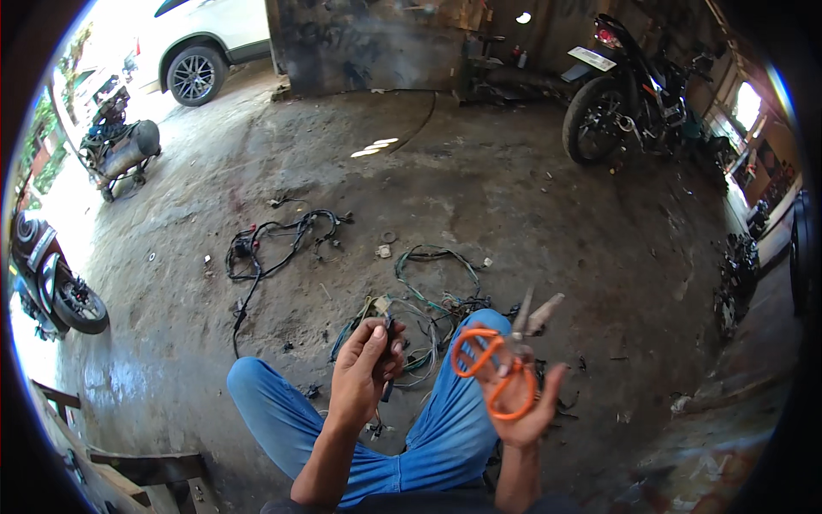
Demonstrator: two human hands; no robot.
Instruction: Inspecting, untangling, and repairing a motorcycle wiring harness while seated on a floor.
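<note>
My left hand [366, 364] is closed in a pinch on a dark wire piece [389, 389], whose lower end sticks out below the fingers. Much of it is hidden inside the hand. My right hand [524, 418] holds a pair of scissors [495, 364] with orange loop handles. The thumb stands out to the side, and the blades point up and away with a gap between them. Scissors and wire are apart. Beyond my hands, a tangle of green and pale wires [432, 319] with connectors lies on the floor. A black wiring harness [272, 272] lies farther left.
My jeans-clad legs [282, 411] are bent below my hands. Small dark scraps lie around on the concrete floor [514, 206]. A motorcycle [638, 98] stands far right, another [60, 287] at left, near an air compressor [128, 150]. A white car [231, 30] is outside; a wooden frame [145, 467] stands lower left.
</note>
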